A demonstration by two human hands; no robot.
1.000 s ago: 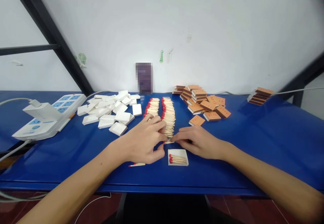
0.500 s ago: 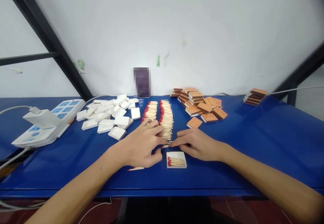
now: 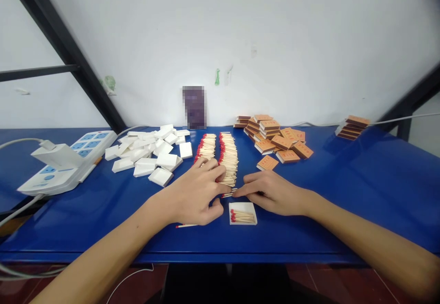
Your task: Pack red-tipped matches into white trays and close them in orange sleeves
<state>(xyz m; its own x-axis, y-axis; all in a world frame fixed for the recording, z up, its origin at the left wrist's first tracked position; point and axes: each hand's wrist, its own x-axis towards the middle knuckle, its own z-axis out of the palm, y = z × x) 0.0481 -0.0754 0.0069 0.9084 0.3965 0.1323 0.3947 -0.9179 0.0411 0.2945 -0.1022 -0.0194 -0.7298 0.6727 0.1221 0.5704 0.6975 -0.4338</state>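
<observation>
A few matches [image 3: 228, 195] lie at the near end of the right-hand row of red-headed matches [image 3: 228, 157]. My left hand [image 3: 197, 192] reaches over the rows, its index fingertip touching these near matches and its thumb held apart below. From the other side, my right hand [image 3: 271, 193] rests with its index finger stretched to the plain ends of the same matches. Just nearer to me sits a white matchbox tray [image 3: 253, 206], holding several matches with heads to the left. One stray match [image 3: 185, 225] lies partly hidden under my left hand.
White trays [image 3: 146, 150] are heaped at the left, beside a power strip [image 3: 74, 162] with a plugged-in charger. Orange matchbox sleeves [image 3: 287, 156] are piled at the right, with a small stack [image 3: 352, 127] farther off. A pixelated dark panel [image 3: 195, 107] stands against the wall.
The view has shifted slightly. My left index finger has slid a little to the right along the near matches, while my left thumb has drawn away from their heads. The right hand stays nearly still.
</observation>
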